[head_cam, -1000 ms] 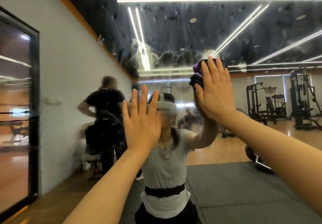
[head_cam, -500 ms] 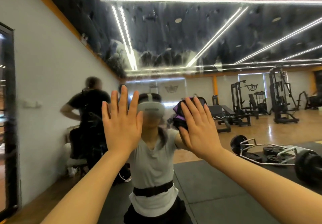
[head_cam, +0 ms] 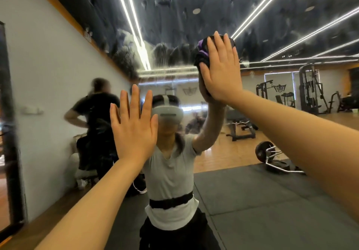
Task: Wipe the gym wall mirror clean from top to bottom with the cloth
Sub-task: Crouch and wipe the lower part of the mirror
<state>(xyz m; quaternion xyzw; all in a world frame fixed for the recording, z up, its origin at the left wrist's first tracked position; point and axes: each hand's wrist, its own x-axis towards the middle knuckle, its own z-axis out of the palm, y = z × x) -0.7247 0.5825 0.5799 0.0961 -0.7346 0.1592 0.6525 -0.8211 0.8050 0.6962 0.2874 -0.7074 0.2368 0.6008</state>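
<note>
From the head camera, the right hand (head_cam: 221,70) presses a dark, purple-edged cloth (head_cam: 202,55) flat against the wall mirror (head_cam: 174,35). Its fingers (head_cam: 227,45) are straight and together, the cloth bunched beneath them and showing past their left side. The left hand (head_cam: 134,127) lies flat on the glass lower down, fingers spread, holding nothing.

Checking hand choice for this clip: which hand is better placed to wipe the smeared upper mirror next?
Right. The right hand already presses the cloth flat against the mirror beside the smeared area; the left hand is lower, open and bare.
</note>
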